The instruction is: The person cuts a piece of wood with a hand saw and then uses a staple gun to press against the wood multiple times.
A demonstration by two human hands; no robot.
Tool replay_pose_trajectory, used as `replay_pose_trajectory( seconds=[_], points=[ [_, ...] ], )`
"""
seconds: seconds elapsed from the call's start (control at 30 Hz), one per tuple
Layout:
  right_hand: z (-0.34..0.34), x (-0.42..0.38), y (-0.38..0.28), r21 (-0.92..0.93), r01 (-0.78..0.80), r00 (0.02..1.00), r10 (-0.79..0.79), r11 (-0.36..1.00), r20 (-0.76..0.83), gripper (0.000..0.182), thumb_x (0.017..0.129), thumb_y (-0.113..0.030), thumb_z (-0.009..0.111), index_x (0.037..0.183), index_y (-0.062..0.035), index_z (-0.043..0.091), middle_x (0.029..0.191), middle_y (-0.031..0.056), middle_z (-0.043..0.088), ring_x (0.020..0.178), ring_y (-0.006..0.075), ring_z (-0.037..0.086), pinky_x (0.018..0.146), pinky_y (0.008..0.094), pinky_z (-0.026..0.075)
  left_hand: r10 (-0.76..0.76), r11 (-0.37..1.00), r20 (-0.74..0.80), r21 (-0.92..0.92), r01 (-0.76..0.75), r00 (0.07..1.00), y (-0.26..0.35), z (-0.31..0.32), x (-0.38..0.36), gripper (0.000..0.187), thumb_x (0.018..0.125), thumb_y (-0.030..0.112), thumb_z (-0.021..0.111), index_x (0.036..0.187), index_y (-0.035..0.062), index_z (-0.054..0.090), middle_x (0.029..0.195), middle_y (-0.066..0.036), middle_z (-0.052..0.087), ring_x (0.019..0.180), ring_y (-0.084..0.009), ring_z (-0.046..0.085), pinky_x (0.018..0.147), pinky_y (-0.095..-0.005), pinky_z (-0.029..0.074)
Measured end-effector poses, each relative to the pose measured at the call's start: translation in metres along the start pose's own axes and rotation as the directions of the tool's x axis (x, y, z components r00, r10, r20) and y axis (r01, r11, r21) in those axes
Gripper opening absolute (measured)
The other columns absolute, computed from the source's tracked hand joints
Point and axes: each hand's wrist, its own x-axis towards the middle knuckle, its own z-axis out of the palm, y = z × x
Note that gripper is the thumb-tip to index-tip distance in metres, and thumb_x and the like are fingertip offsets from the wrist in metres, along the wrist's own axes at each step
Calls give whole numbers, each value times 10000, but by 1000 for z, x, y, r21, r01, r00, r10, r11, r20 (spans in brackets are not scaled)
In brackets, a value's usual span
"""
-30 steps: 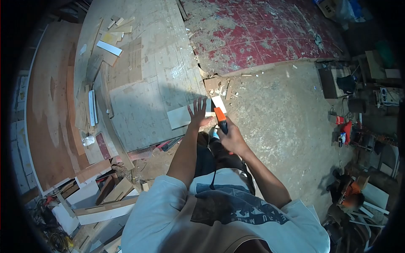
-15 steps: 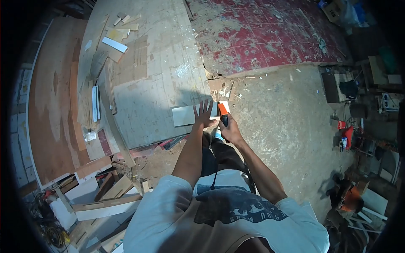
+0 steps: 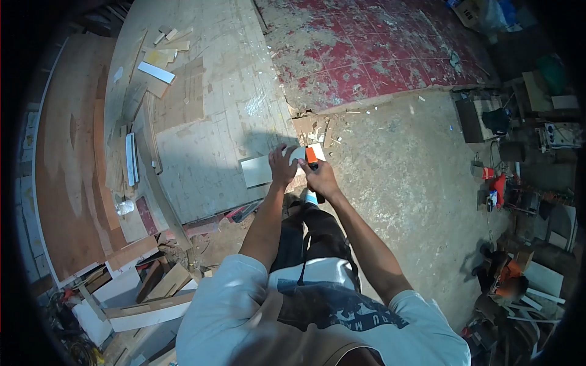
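Note:
My right hand [image 3: 321, 179] is wrapped round the dark handle of a tool with an orange top [image 3: 312, 155], at the right edge of the wooden work surface. Just left of it, my left hand [image 3: 282, 165] is over a pale board [image 3: 256, 172], its fingers bent and partly apart. Its fingertips reach toward a light grey piece beside the tool, and whether they grip it is unclear. The pale board lies flat at the edge of the wooden surface [image 3: 213, 146].
White strips [image 3: 156, 72] and wood offcuts lie at the upper left. Scrap wood [image 3: 171, 280] is piled at the lower left. Small offcuts [image 3: 320, 129] lie beyond my hands. A stool-like box [image 3: 482, 116] stands at the right, and a person [image 3: 510, 283] is at the lower right.
My left hand has lifted from lying spread on the board and its fingers have bent toward the tool. The tool and my right hand are slightly turned. The whole view has shifted a little.

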Motion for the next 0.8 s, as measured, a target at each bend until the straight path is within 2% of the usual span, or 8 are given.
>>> replay_pose_trajectory(
  seconds=[0.03, 0.1, 0.13, 0.23, 0.3, 0.43, 0.73, 0.8],
  points=[
    [2, 0, 2, 17, 23, 1000, -23, 1000, -2, 410, 963, -381, 650, 985, 28, 630, 578, 36, 560, 440, 124, 508, 432, 324, 411, 4, 1000, -3, -4, -5, 1000, 0, 6, 2, 394, 906, 294, 606, 1276, 158, 589, 1290, -122, 507, 1280, -300, 441, 1106, -528, 260],
    [7, 3, 7, 58, 68, 998, -68, 996, -8, 374, 971, -340, 647, 1041, 27, 628, 552, 25, 541, 410, 112, 466, 404, 321, 378, -125, 980, -93, 145, 138, 988, 1, 13, 9, 261, 921, 286, 596, 1098, 96, 613, 1085, -119, 554, 1104, -298, 512, 1011, -456, 351],
    [8, 4, 11, 57, 65, 998, -64, 996, -13, 374, 971, -340, 647, 1041, 27, 628, 552, 25, 541, 410, 112, 466, 404, 321, 378, -2, 966, -207, 254, 56, 978, 4, 14, 9, 219, 931, 288, 597, 1005, 82, 599, 979, -108, 545, 988, -291, 527, 943, -416, 390],
    [7, 7, 19, 31, 104, 995, -104, 994, -8, 325, 980, -298, 632, 1047, 19, 616, 531, 19, 521, 383, 108, 448, 382, 313, 363, -86, 973, -208, 195, 127, 974, 6, 17, 8, 218, 915, 297, 632, 999, 97, 610, 975, -95, 565, 985, -276, 546, 937, -404, 402],
    [8, 8, 20, 44, 189, 981, -188, 981, -37, 294, 983, -267, 622, 1071, 14, 607, 511, 16, 506, 373, 111, 453, 375, 309, 363, -39, 981, -201, 178, 76, 979, 4, 14, 8, 216, 907, 296, 648, 996, 102, 615, 968, -88, 572, 981, -268, 553, 930, -405, 408],
    [5, 6, 22, 67, 163, 987, -163, 984, 0, 287, 983, -254, 622, 1090, 12, 604, 512, 17, 508, 374, 111, 454, 370, 307, 359, 31, 984, -258, 177, 15, 966, 14, 8, 13, 220, 891, 299, 683, 1003, 119, 628, 957, -80, 586, 980, -255, 563, 920, -408, 418],
    [3, 15, 13, 94, 188, 982, -189, 978, 4, 293, 976, -232, 617, 1132, 15, 599, 522, 3, 495, 382, 94, 422, 374, 305, 343, -31, 986, -264, 148, 72, 964, 8, 13, 18, 257, 886, 324, 702, 932, 87, 616, 955, -65, 575, 974, -255, 562, 905, -395, 419],
    [4, 10, 16, 55, 114, 992, -117, 992, 52, 291, 971, -236, 619, 1119, 14, 605, 526, 3, 500, 392, 98, 441, 382, 306, 358, -49, 991, -287, 107, 83, 957, 7, 14, 14, 252, 882, 325, 710, 923, 91, 624, 943, -56, 582, 962, -249, 570, 904, -388, 422]
  ],
)
